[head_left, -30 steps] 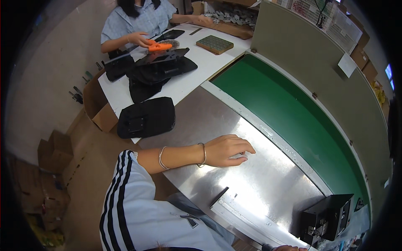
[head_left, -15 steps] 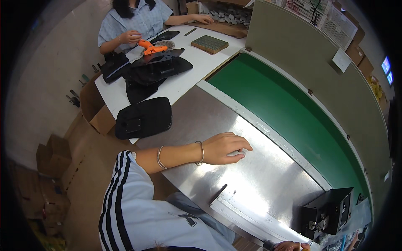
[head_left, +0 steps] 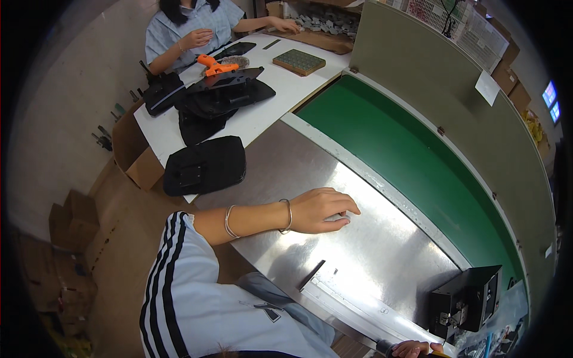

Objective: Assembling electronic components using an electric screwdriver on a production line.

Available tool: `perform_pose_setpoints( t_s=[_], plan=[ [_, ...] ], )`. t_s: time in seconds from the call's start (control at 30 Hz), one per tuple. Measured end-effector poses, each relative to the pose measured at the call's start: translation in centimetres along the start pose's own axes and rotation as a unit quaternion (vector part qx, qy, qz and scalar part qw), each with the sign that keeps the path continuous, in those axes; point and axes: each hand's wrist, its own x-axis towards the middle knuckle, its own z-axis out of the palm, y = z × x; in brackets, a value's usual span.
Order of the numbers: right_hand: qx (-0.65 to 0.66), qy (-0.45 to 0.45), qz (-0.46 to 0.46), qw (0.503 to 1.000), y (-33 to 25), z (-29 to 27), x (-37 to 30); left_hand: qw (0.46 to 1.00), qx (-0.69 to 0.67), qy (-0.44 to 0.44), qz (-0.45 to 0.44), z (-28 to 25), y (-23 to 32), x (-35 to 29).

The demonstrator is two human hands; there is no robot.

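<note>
Your left hand point(head_left: 319, 210) lies on the steel worktop point(head_left: 382, 250), near its far edge by the green conveyor belt point(head_left: 418, 161). Fingers point(head_left: 345, 207) are curled and close together, tips down on the metal; something small may sit under them, can't tell what or whether you pinch it. If there is a piece there, judge it light and small, likely to skate on polished steel: take it between thumb and fingertips, not with a flat palm. Two bracelets point(head_left: 286, 216) are on that wrist.

Your right hand point(head_left: 413, 348) shows only at the worktop's near edge, fingers wrapped on a dark rounded end; the rest is cut off, so grip unclear. Nearest thing is the black box-shaped fixture point(head_left: 465, 301) at the near right corner, looks stiff and heavy. A flat metal strip point(head_left: 352, 301) runs along the near edge.

On the white table point(head_left: 268, 113) to the left: a flat black moulded panel point(head_left: 205, 166) at the near edge, a pile of similar black parts point(head_left: 224, 95) with an orange tool point(head_left: 213, 64) on top. A co-worker point(head_left: 191, 30) sits at the far end.
</note>
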Motion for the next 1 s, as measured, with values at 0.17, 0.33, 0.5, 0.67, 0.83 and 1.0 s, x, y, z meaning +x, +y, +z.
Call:
perform_pose_setpoints(
  t_s=[0.17,0.33,0.5,0.67,0.83,1.0],
  plan=[
    [-0.017,0.007,-0.008,1.0,0.1,-0.09,-0.16,1.0,0.0,-0.006,-0.002,-0.17,0.15,-0.05],
    [-0.033,0.007,-0.023,0.999,0.09,0.16,0.0,1.0,0.003,-0.008,0.001,-0.16,0.2,0.07],
    [-0.046,0.021,-0.011,0.999,0.07,0.15,-0.12,1.0,-0.001,-0.006,0.006,-0.12,0.12,0.05],
    [-0.041,0.006,-0.021,0.999,0.13,-0.14,0.02,1.0,-0.001,-0.012,0.005,-0.23,0.25,0.07],
    [-0.046,0.004,-0.015,0.999,0.07,-0.3,-0.23,1.0,-0.003,-0.013,0.005,-0.3,0.29,0.05],
    [-0.045,0.002,-0.018,0.999,0.14,-0.49,-0.31,1.0,0.0,-0.014,0.002,-0.31,0.28,-0.06]
  ],
)
